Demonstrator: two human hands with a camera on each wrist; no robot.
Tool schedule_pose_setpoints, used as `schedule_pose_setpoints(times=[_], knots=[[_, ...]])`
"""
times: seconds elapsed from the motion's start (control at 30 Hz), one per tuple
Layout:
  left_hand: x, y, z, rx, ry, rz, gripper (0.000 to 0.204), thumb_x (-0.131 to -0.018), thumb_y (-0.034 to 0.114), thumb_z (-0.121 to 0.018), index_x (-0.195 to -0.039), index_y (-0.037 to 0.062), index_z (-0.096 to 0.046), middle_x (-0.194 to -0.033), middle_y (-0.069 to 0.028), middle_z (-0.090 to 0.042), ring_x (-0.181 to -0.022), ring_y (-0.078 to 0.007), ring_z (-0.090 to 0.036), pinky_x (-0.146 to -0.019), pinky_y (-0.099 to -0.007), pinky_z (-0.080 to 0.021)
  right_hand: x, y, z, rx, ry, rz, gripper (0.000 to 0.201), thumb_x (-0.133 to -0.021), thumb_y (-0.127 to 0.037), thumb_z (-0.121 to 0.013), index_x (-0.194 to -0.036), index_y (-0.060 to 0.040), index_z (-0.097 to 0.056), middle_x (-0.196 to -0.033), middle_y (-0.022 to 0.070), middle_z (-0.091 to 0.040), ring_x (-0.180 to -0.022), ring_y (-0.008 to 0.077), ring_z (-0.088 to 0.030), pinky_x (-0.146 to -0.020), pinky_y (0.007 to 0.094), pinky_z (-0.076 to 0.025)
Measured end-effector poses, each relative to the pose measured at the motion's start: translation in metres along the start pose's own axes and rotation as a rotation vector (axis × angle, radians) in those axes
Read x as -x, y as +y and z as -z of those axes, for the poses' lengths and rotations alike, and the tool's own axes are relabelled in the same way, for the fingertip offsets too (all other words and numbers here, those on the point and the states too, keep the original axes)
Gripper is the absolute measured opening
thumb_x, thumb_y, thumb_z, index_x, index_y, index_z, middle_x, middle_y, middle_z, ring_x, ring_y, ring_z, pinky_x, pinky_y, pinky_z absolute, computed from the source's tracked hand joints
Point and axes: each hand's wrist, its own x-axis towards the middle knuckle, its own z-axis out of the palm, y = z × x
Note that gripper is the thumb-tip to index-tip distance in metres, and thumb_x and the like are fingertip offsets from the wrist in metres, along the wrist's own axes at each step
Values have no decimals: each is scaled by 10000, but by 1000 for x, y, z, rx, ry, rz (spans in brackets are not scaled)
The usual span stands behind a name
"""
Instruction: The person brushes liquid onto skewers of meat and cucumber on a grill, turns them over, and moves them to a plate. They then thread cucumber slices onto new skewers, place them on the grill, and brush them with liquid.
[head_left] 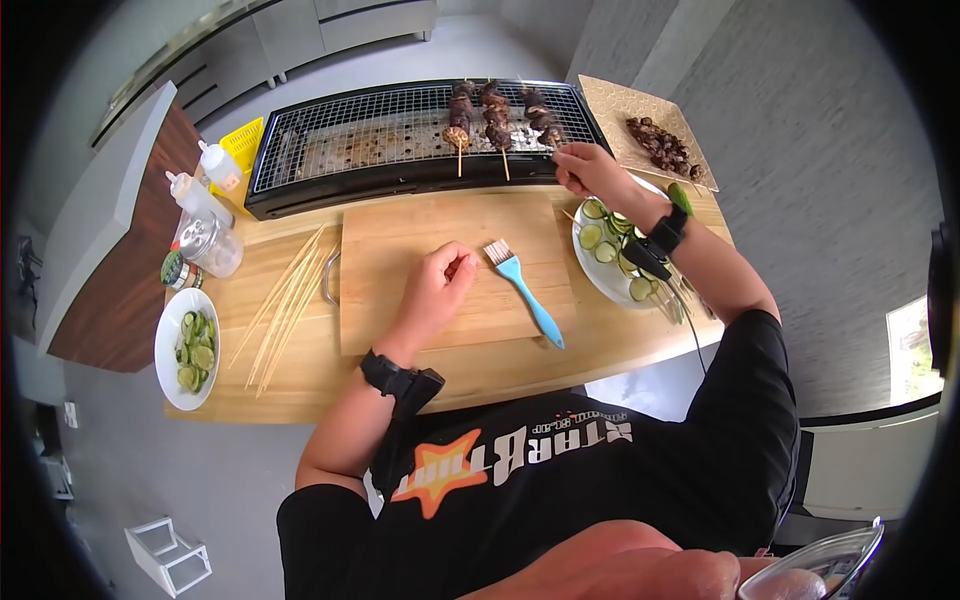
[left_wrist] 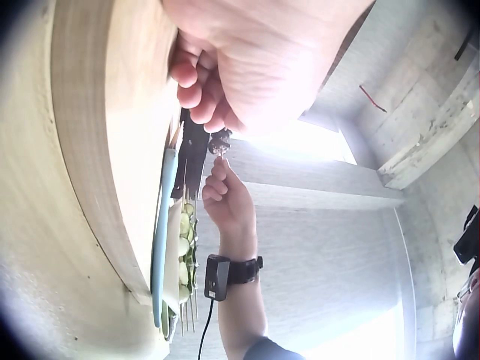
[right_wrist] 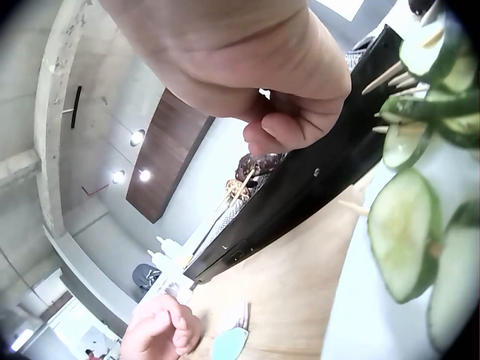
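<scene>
My right hand is at the grill's front right edge, its fingers curled and pinching the lower end of a meat skewer. In the left wrist view the skewer's dark meat shows just beyond the fingertips. Two more skewers, the left one and the middle one, lie on the grill with their sticks jutting over its front. My left hand rests on the wooden cutting board, fingers loosely curled around nothing. Right of it on the board lies a blue basting brush.
A plate of skewered cucumber slices stands below my right forearm. Dark meat pieces lie on a patterned board at the back right. Bare bamboo skewers, a white bowl of cucumber, squeeze bottles and a glass jar fill the left side.
</scene>
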Motion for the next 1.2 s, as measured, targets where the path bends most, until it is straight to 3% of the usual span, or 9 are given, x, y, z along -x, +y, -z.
schedule_pose_setpoints(times=[0.27, 0.37, 0.47, 0.53, 0.63, 0.73, 0.87, 0.97, 1.2], knots=[[-1, -3, -1, -1, 17, -25, 180, -935, 148, -554, -875, -19, -588, -638, 6, -521, -598, -55, -452, -553, -236, -388, 3, -19, -16, 31, -56, -76, 242, -963, -218, -524, -909, 0, -614, -743, 41, -637, -593, 55, -552, -492, 208, -423], [-1, -4, -1, 1, 17, -23, 177, -935, 144, -551, -876, -18, -589, -634, 5, -516, -596, -54, -449, -553, -234, -386, 1, -9, 14, 318, -45, 30, 247, -945, -231, -543, -961, 2, -621, -784, 85, -674, -615, 153, -616, -546, 276, -484], [-1, -6, -2, 9, 7, -13, 171, -935, 139, -548, -878, -16, -591, -642, 7, -516, -602, -53, -448, -554, -231, -386, 17, -1, 55, 1082, 228, 348, 233, -912, -226, -567, -966, -5, -615, -826, 137, -671, -725, 291, -643, -663, 377, -514], [0, 0, -2, -2, 14, -2, 166, -935, 136, -546, -880, -14, -592, -654, 9, -518, -609, -51, -448, -555, -228, -385, 24, 17, 94, 1182, 409, 402, 247, -868, -232, -592, -974, -10, -616, -899, 185, -646, -876, 369, -615, -782, 435, -488], [1, 1, -2, 10, 5, 10, 162, -936, 133, -544, -883, -13, -592, -671, 10, -524, -619, -50, -449, -559, -226, -385, 27, 36, 162, 1303, 441, 110, 321, -822, -308, -637, -880, 6, -602, -920, 193, -630, -873, 336, -612, -754, 444, -471], [0, 0, -2, -20, 1, -4, 161, -938, 131, -543, -884, -12, -593, -678, 12, -526, -624, -49, -451, -561, -226, -386, 36, 61, 199, 1450, 605, 41, 363, -793, -348, -655, -838, 10, -621, -873, 203, -628, -853, 344, -615, -738, 450, -469], [-1, -5, -3, 0, 7, -11, 158, -938, 128, -545, -885, -12, -595, -671, 12, -524, -618, -49, -449, -557, -224, -384, 39, 74, 214, 1248, 475, -123, 378, -778, -357, -657, -754, 20, -652, -737, 221, -636, -708, 346, -620, -652, 431, -480], [-1, -3, -3, -4, 8, -12, 158, -938, 128, -548, -884, -13, -596, -664, 12, -520, -614, -48, -447, -553, -223, -383, 33, 87, 220, 1202, 483, -75, 361, -776, -328, -633, -740, 29, -672, -707, 181, -663, -676, 336, -640, -631, 429, -492], [-1, -3, -2, -28, 10, -26, 163, -935, 129, -553, -870, -15, -594, -649, 12, -518, -604, -47, -443, -543, -226, -381, 20, 87, 228, 781, 421, -95, 272, -828, -238, -604, -705, 3, -643, -629, 91, -621, -564, 155, -568, -527, 323, -443]])
